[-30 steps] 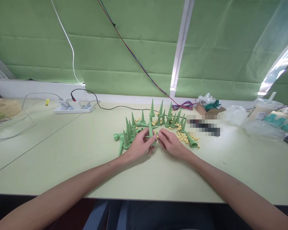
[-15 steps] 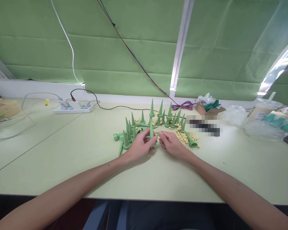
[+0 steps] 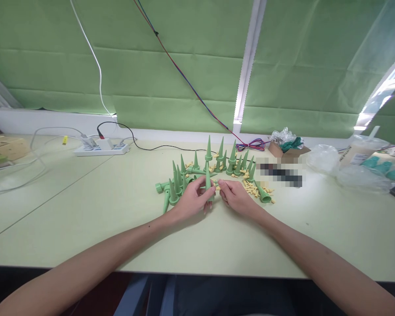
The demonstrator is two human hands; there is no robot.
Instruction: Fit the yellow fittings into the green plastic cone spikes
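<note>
My left hand [image 3: 197, 196] holds a green plastic watering spike [image 3: 208, 177] upright between thumb and fingers, point up. Close beside it on the right, my right hand [image 3: 236, 196] is closed in a pinch at a small yellow valve [image 3: 217, 188], which is partly hidden by the fingers. Behind and left of my hands, several green spikes [image 3: 172, 193] stand point up or lie on their sides, some with yellow valves fitted. A pile of loose yellow valves [image 3: 252, 188] lies to the right of my right hand, next to a tipped-over spike [image 3: 263, 195].
A white power strip [image 3: 100, 149] with plugs and cables sits at the back left, beyond wooden pieces [image 3: 11, 147] at the far left. At the back right are an open cardboard box [image 3: 288, 154], a plastic bag [image 3: 322, 158], a drink cup [image 3: 358, 151] and teal pieces [image 3: 383, 166].
My right hand has shifted very slightly to the right, away from the spike. My left hand keeps the spike in almost the same place.
</note>
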